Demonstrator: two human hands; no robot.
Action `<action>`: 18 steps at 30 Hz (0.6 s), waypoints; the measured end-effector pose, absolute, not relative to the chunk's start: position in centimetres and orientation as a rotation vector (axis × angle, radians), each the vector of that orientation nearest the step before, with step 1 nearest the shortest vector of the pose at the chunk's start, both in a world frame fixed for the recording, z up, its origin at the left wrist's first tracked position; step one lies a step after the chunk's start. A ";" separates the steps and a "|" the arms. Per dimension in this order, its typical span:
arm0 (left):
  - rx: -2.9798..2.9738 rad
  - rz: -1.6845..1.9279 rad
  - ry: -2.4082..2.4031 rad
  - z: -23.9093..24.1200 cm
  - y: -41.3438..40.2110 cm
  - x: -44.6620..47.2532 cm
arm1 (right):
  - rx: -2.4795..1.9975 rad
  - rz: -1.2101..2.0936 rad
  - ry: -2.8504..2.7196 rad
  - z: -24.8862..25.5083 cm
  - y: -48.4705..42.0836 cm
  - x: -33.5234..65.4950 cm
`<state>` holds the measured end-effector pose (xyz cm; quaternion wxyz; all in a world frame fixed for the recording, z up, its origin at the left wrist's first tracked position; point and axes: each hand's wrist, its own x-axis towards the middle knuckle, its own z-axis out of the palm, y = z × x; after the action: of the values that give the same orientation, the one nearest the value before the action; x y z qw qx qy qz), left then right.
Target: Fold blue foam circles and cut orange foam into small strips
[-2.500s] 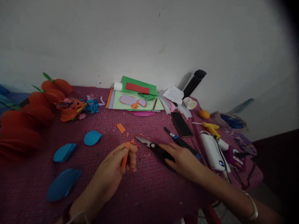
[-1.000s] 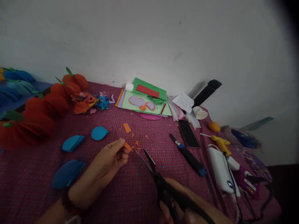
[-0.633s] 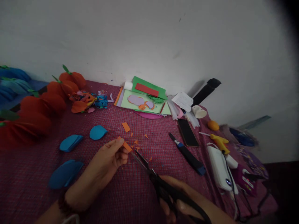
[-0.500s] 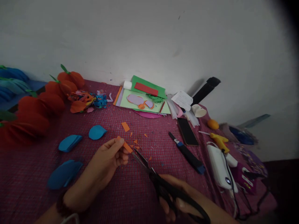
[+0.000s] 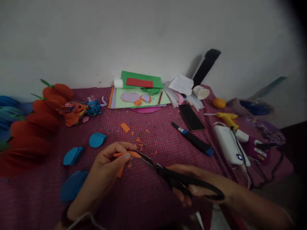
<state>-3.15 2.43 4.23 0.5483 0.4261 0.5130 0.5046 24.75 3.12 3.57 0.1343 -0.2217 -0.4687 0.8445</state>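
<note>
My left hand (image 5: 107,164) pinches a small piece of orange craft foam or paper (image 5: 135,154) between thumb and fingers. Black-handled scissors (image 5: 168,174) are gripped by my right hand (image 5: 203,180), with its fingers through the handle loops. The scissor blades point left, and their tips meet the orange piece at my left fingertips. Another bit of orange (image 5: 120,171) shows below the left thumb. Just beyond the hands, an orange rectangle (image 5: 125,127) and several small orange scraps (image 5: 138,140) lie on the checked cloth (image 5: 148,179).
Blue petal-shaped stacks (image 5: 73,156) and red-orange pumpkin shapes (image 5: 35,127) sit at left. Coloured sheets (image 5: 141,78) lie by the wall. A blue-black utility knife (image 5: 196,140), phone (image 5: 191,117), yellow glue gun (image 5: 227,119) and white corded device (image 5: 230,145) are at right.
The orange piece has turned in my left fingers, and the scissor blades have closed in on it. My right hand has shifted up and right. The camera view has also shifted.
</note>
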 end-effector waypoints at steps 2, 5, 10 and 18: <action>1.082 1.135 1.163 4.6 2.3 -3.5 | -0.570 2.499 -1.399 3.7 3.6 25.3; 1.212 1.030 1.135 5.1 2.1 -3.8 | -0.508 2.541 -1.434 3.7 4.1 26.1; 1.355 0.906 1.260 5.2 1.9 -3.8 | -0.557 2.554 -1.424 3.9 4.2 26.9; 1.419 0.895 1.348 4.1 2.1 -2.9 | -0.707 2.541 -1.357 3.8 3.9 27.7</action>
<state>-2.88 2.13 4.08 0.4749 0.5802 0.5513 0.3659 27.71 3.95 3.75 0.0874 -0.2375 -0.4557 0.8534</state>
